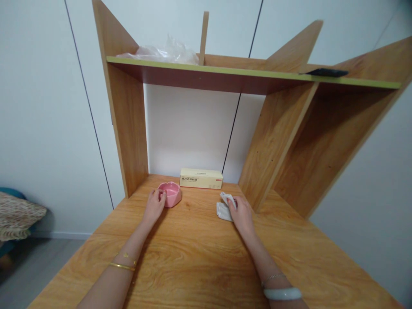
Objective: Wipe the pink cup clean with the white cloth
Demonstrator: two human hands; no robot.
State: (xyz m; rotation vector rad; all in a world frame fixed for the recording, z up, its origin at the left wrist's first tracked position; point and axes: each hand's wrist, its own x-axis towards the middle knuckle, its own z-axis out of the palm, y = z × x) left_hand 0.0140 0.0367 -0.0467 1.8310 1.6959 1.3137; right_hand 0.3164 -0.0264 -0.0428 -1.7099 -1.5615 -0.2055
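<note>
A pink faceted bowl (174,198) stands upright on the wooden desk, towards the back. My left hand (155,205) grips its left rim, fingers closed over the edge. Further right, my right hand (242,213) pinches a white cloth or tissue (224,211). One corner of it is lifted between thumb and fingers, while the lower part lies on the desk. Between and behind my hands sits a long cream box (201,178) with dark printing, apart from both.
Over the desk (193,257) runs a shelf (206,73) with upright wooden dividers (280,128). A clear plastic bag (167,53) and a flat black object (327,72) lie on it. A woven cover (19,214) shows at the far left, off the desk.
</note>
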